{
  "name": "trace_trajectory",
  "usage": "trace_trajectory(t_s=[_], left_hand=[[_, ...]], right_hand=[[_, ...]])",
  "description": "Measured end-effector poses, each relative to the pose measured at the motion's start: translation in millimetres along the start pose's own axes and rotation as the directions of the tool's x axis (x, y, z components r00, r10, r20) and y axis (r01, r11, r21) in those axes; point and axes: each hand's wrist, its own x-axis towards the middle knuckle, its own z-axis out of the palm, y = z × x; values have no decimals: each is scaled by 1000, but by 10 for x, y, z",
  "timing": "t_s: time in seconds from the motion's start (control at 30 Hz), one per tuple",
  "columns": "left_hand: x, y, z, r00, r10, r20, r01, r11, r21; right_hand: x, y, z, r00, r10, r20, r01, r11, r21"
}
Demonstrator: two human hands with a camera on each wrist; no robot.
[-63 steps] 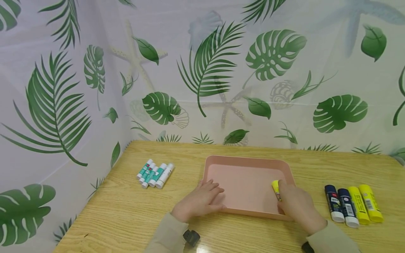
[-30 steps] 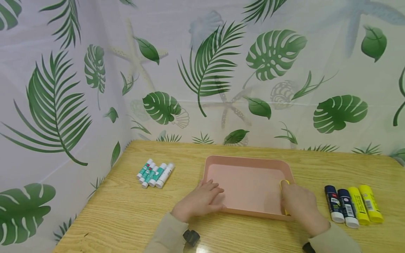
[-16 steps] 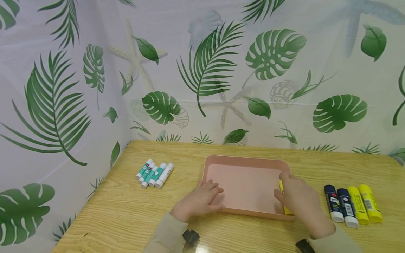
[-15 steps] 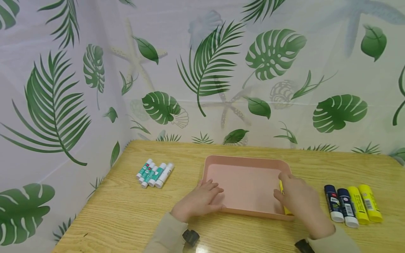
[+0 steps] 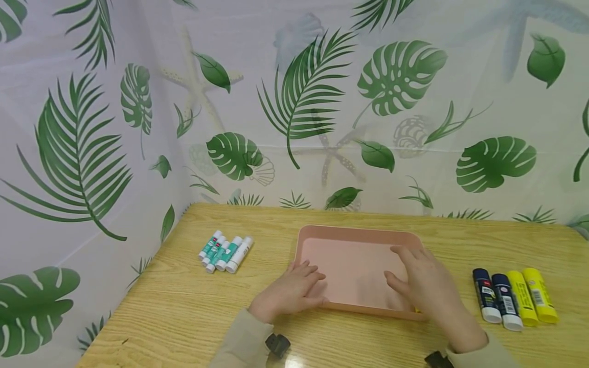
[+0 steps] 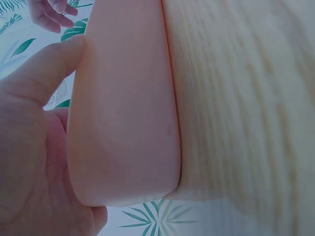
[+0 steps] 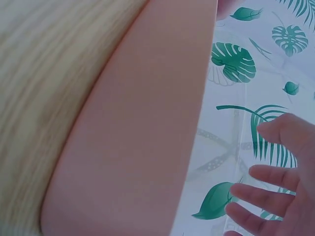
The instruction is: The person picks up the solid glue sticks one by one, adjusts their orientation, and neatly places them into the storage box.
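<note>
A shallow pink tray point(image 5: 359, 235) lies on the wooden table. My left hand point(image 5: 290, 292) rests at its near left corner with the fingers spread over the rim; in the left wrist view the thumb of that hand point(image 6: 29, 118) touches the top of the tray wall point(image 6: 123, 113). Over the tray's right end hovers my right hand point(image 5: 430, 281), thumb and fingers apart, holding nothing. Beneath it, only a small yellow bit of a glue stick point(image 5: 417, 309) shows inside the tray; the rest is hidden. The right wrist view shows that hand point(image 7: 283, 182) with its fingers loosely extended.
On the table's right lie two navy glue sticks point(image 5: 486, 296) beside two yellow glue sticks point(image 5: 521, 298). Several smaller teal and white glue sticks point(image 5: 224, 253) are grouped at the left. A leaf-patterned cloth point(image 5: 331, 102) hangs behind the table.
My right hand laid the yellow glue stick along the tray's right wall, let go, and has lifted with its fingers spreading. My left hand stays at the tray's corner.
</note>
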Motion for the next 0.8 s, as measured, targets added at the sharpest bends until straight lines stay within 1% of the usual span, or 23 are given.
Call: trace_trajectory(t_s=[0.13, 0.3, 0.57, 0.7, 0.8], left_hand=[[-2, 3, -5, 1000, 2, -1, -2, 1000, -1], [-7, 0, -16, 1000, -1, 2, 1, 1000, -1], [-7, -3, -14, 1000, 4, -1, -4, 1000, 12], [-3, -2, -5, 1000, 6, -1, -6, 1000, 14], [-3, 0, -5, 1000, 2, 2, -2, 1000, 8]], right_hand=[[0, 6, 14, 998, -58, -29, 58, 998, -5], [-3, 14, 28, 995, -90, -35, 89, 996, -12], [-11, 69, 50, 985, -153, -84, 154, 988, 9], [-21, 96, 50, 984, -157, -89, 158, 987, 8], [-40, 102, 29, 989, -134, -66, 135, 991, 13]])
